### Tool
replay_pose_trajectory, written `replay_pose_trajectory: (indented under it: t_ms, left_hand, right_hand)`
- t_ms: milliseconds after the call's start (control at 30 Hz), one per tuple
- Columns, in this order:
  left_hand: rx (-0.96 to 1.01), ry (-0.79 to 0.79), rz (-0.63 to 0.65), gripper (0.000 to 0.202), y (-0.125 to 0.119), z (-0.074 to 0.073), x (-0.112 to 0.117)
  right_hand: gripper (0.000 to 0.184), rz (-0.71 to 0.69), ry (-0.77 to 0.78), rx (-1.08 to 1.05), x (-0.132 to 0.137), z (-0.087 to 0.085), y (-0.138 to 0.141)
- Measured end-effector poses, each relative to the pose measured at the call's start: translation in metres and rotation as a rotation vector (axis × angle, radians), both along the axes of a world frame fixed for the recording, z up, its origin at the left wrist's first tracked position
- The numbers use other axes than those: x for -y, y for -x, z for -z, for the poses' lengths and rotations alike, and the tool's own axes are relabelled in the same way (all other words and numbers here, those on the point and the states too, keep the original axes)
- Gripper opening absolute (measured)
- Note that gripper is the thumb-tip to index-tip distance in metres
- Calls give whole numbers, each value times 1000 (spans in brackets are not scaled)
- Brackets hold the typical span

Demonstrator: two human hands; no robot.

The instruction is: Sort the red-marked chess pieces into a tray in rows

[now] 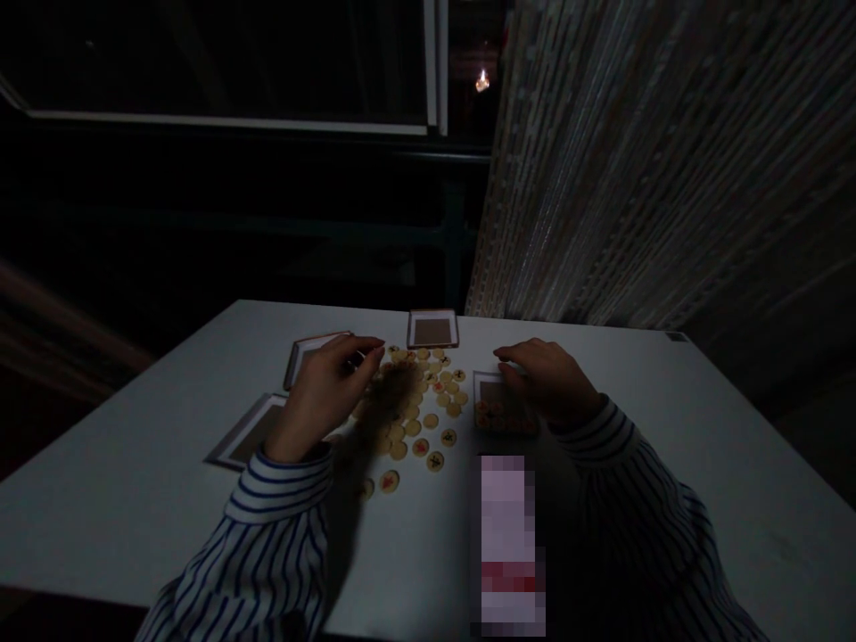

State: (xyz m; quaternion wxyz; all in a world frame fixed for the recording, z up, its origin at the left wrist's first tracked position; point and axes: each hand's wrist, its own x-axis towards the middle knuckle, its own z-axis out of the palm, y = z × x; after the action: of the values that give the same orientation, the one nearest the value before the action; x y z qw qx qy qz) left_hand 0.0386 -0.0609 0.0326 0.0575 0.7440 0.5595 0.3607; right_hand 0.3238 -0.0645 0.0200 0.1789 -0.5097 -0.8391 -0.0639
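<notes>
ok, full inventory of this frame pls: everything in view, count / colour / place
table: one, white, fills the lower frame
round game discs: many, too dim to count, pale yellow with red or black marks, scattered mid-table between the hands; a few lie on the right tray
square trays: four, white rim with brown centre; one far centre, two left, one right
pixelated block: one, pink-white with a red band, near edge between the arms
curtain: one, pale, ribbed, behind the table at right
window frame: one, white, dark panes, upper left
light: one, warm, small, top centre
left hand: one, striped sleeve, over the discs' left edge
right hand: one, striped sleeve, flat on the right tray
</notes>
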Motion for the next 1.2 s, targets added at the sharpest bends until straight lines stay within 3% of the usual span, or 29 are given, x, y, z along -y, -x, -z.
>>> replay_pose_trajectory:
  t_ms: [267, 600, 1000, 1200]
  left_hand:
    - [52, 55, -94, 36, 35, 14, 18]
    - [122, 76, -199, 34, 70, 39, 46]
    - [148, 201, -177, 38, 73, 65, 55]
    - [112, 179, -168, 37, 74, 75, 53]
  right_hand:
    - [29, -67, -37, -31, 6, 1, 17]
    - [31, -93, 77, 74, 7, 6, 42]
    - [32, -141, 144, 194, 6, 10, 60]
    - [31, -200, 231, 255, 4, 4, 78]
